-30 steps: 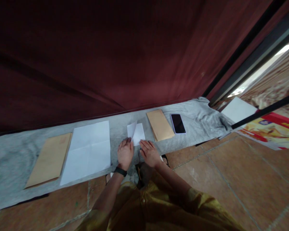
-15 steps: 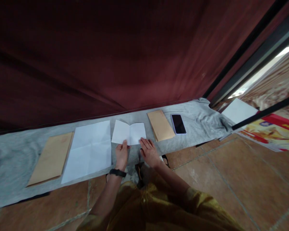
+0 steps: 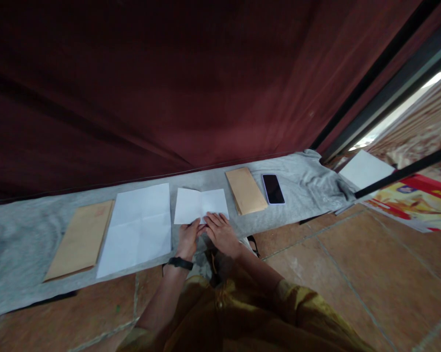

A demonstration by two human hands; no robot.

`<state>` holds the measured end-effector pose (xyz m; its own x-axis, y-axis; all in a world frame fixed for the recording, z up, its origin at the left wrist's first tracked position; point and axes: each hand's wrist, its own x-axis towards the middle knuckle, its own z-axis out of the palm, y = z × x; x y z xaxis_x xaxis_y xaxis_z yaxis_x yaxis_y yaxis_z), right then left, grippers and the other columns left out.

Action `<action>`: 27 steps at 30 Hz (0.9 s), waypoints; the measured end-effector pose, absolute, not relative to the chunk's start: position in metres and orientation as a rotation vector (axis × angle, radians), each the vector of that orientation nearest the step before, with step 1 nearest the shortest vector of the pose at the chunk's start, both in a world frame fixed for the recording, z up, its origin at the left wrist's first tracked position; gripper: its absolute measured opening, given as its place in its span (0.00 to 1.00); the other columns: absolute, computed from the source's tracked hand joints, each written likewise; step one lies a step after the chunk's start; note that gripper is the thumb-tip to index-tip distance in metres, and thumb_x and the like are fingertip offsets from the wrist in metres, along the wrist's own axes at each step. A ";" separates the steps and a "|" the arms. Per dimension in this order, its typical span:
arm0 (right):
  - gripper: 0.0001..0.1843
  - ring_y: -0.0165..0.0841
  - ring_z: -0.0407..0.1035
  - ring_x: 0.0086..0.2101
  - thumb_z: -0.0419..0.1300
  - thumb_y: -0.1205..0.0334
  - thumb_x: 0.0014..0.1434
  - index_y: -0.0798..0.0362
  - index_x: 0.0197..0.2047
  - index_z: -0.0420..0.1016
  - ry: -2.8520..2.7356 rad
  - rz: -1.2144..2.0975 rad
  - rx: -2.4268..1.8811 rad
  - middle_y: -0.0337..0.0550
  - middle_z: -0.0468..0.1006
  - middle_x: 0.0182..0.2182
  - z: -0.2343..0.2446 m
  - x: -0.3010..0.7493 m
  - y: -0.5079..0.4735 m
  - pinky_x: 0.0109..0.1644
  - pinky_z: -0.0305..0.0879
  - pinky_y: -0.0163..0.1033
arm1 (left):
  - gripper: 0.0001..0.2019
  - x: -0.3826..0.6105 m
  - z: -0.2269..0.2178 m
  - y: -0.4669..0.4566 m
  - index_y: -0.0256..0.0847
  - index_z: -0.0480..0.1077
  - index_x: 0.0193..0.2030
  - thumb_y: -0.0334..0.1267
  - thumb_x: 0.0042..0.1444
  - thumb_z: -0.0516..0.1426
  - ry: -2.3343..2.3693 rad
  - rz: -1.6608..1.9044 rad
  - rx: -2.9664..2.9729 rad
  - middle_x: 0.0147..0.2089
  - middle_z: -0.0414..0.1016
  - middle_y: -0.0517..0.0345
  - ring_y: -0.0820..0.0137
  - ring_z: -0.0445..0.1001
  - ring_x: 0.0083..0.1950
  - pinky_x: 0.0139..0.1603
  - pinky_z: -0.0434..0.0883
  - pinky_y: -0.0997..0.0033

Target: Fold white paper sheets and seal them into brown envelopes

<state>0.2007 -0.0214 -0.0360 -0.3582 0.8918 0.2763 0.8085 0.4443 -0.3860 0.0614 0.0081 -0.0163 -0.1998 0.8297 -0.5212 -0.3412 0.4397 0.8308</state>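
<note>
A folded sheet of white paper with a crease down its middle lies on the grey cloth in front of me. My left hand pinches its near edge, thumb on top and fingers partly hidden beneath. The fingers of my right hand lie stretched out over the near edge, just right of the crease, close beside my left hand. Left of these hands is a larger flat white sheet with faint fold lines. To the right of the folded paper rests a brown envelope.
Another brown envelope lies at the left on the grey cloth. A phone sits on the right. Behind hangs a dark red curtain. A colourful printed box and a black bar are at far right.
My right hand has moved left from the paper's right corner to near the crease, beside my left hand. The folded paper lies flatter and has shifted slightly right and toward me.
</note>
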 end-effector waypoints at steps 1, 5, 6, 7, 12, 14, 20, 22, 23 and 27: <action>0.23 0.39 0.60 0.66 0.49 0.58 0.74 0.56 0.67 0.68 -2.254 0.255 -1.437 0.51 0.68 0.67 -0.036 0.201 -0.021 0.72 0.54 0.51 | 0.07 0.059 -0.014 0.007 0.33 0.72 0.38 0.32 0.54 0.64 1.399 1.109 0.464 0.31 0.80 0.52 0.71 0.79 0.29 0.36 0.78 0.69; 0.22 0.40 0.60 0.66 0.50 0.57 0.74 0.52 0.66 0.69 -2.254 0.274 -1.445 0.50 0.69 0.66 -0.035 0.201 -0.022 0.72 0.53 0.53 | 0.07 0.053 -0.007 -0.001 0.32 0.73 0.36 0.36 0.58 0.63 1.412 1.024 0.456 0.29 0.80 0.50 0.69 0.80 0.29 0.38 0.79 0.68; 0.22 0.40 0.60 0.66 0.50 0.56 0.74 0.51 0.66 0.69 -2.255 0.279 -1.444 0.49 0.68 0.67 -0.034 0.200 -0.022 0.72 0.52 0.53 | 0.08 0.051 -0.006 -0.003 0.32 0.73 0.36 0.36 0.58 0.62 1.417 1.009 0.456 0.29 0.80 0.50 0.69 0.80 0.29 0.38 0.79 0.68; 0.21 0.40 0.60 0.66 0.50 0.56 0.74 0.50 0.66 0.69 -2.255 0.282 -1.446 0.49 0.68 0.67 -0.034 0.200 -0.023 0.72 0.51 0.54 | 0.08 0.051 -0.004 -0.005 0.32 0.73 0.36 0.37 0.59 0.62 1.423 0.996 0.453 0.29 0.80 0.50 0.69 0.80 0.29 0.37 0.79 0.68; 0.21 0.42 0.58 0.67 0.50 0.55 0.74 0.48 0.66 0.69 -2.264 0.292 -1.453 0.48 0.66 0.68 -0.034 0.199 -0.024 0.72 0.50 0.55 | 0.13 0.049 0.002 -0.010 0.33 0.73 0.34 0.43 0.62 0.58 1.488 0.876 0.560 0.31 0.80 0.47 0.67 0.80 0.30 0.37 0.78 0.66; 0.22 0.42 0.57 0.67 0.51 0.55 0.74 0.48 0.67 0.69 -2.275 0.297 -1.458 0.48 0.66 0.68 -0.034 0.199 -0.024 0.72 0.50 0.55 | 0.13 0.051 0.004 -0.011 0.35 0.73 0.34 0.42 0.64 0.55 1.514 0.849 0.628 0.30 0.80 0.49 0.67 0.79 0.31 0.38 0.78 0.66; 0.23 0.42 0.57 0.68 0.50 0.56 0.74 0.50 0.68 0.67 -2.332 0.317 -1.439 0.50 0.63 0.70 -0.033 0.204 -0.024 0.73 0.49 0.55 | 0.08 0.061 0.008 -0.025 0.41 0.73 0.31 0.39 0.60 0.58 1.666 0.825 0.974 0.31 0.77 0.55 0.64 0.79 0.40 0.42 0.72 0.69; 0.23 0.43 0.57 0.68 0.51 0.57 0.74 0.50 0.68 0.68 -2.340 0.320 -1.437 0.50 0.63 0.70 -0.033 0.205 -0.024 0.73 0.49 0.55 | 0.06 0.064 0.008 -0.028 0.43 0.74 0.34 0.39 0.60 0.58 1.748 0.861 1.260 0.37 0.78 0.52 0.61 0.78 0.48 0.49 0.71 0.67; 0.23 0.43 0.57 0.68 0.51 0.57 0.74 0.50 0.68 0.68 -2.344 0.318 -1.435 0.50 0.63 0.70 -0.033 0.205 -0.024 0.73 0.49 0.56 | 0.05 0.066 0.007 -0.027 0.44 0.75 0.35 0.39 0.60 0.58 1.752 0.901 1.403 0.41 0.79 0.50 0.59 0.77 0.52 0.53 0.70 0.65; 0.25 0.44 0.56 0.68 0.54 0.59 0.71 0.52 0.69 0.66 -2.364 0.288 -1.422 0.52 0.64 0.69 -0.038 0.204 -0.024 0.73 0.48 0.57 | 0.13 0.069 0.001 -0.014 0.45 0.76 0.51 0.40 0.62 0.57 1.534 1.002 1.719 0.62 0.75 0.48 0.58 0.65 0.69 0.73 0.58 0.57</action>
